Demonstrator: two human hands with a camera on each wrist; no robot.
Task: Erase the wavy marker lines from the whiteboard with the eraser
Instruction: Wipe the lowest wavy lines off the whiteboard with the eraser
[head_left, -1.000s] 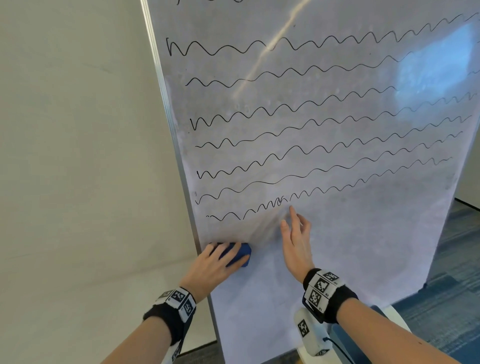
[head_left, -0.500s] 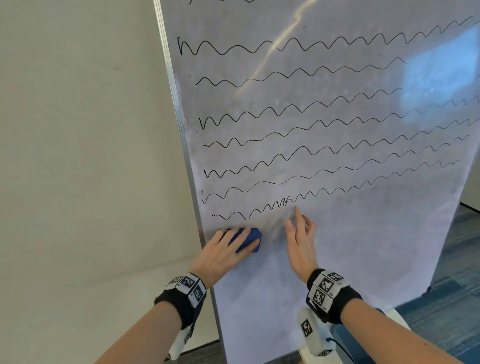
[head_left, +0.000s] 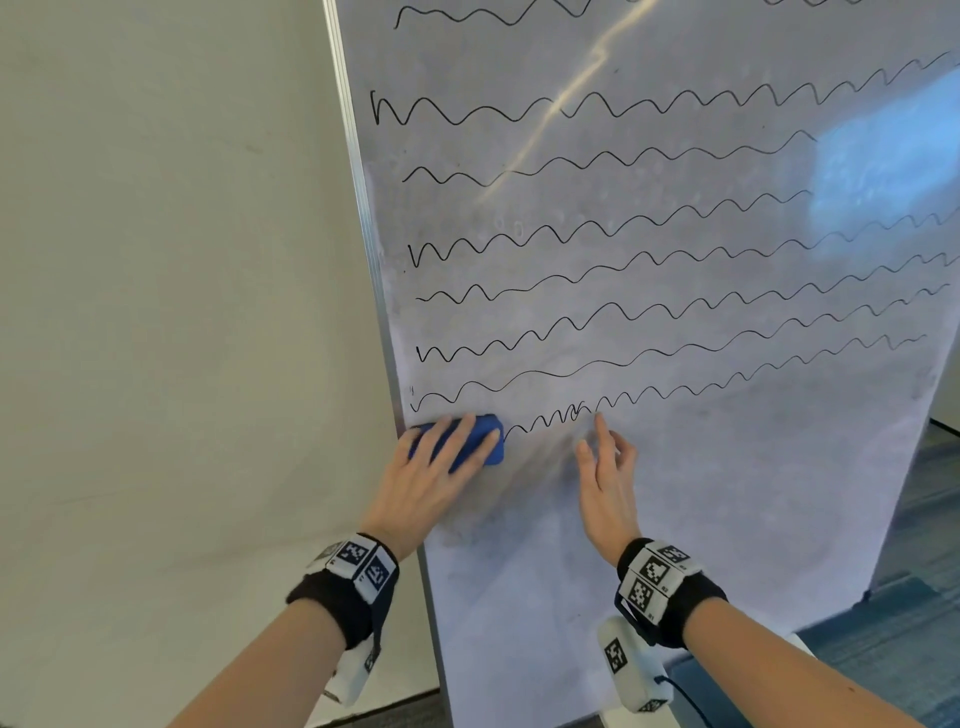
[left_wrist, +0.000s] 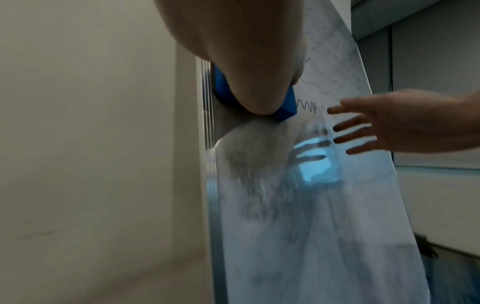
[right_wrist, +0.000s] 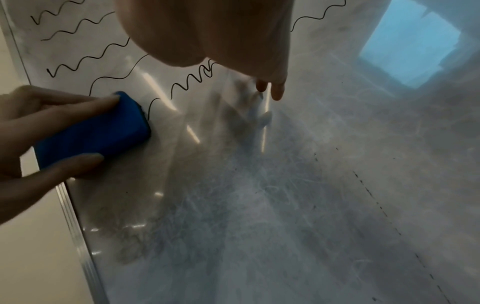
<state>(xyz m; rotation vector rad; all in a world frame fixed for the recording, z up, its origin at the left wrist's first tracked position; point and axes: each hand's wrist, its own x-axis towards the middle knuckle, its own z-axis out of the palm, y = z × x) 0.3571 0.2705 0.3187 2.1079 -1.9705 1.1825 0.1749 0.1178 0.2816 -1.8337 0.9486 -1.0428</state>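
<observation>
The left hand (head_left: 436, 470) grips a blue rectangular foam eraser (head_left: 480, 439), fingers over its top and thumb under it, pressing it flat against the white glossy whiteboard (head_left: 675, 493) at the left end of the lowest of the black wavy marker lines (head_left: 649, 395), hard by the board's metal left edge (head_left: 363, 208). The right hand (head_left: 605, 470), at three o'clock from the eraser, holds nothing, its fingers straight and spread, tips at the board just under that same line. Grey smudged residue covers the board towards six o'clock.
</observation>
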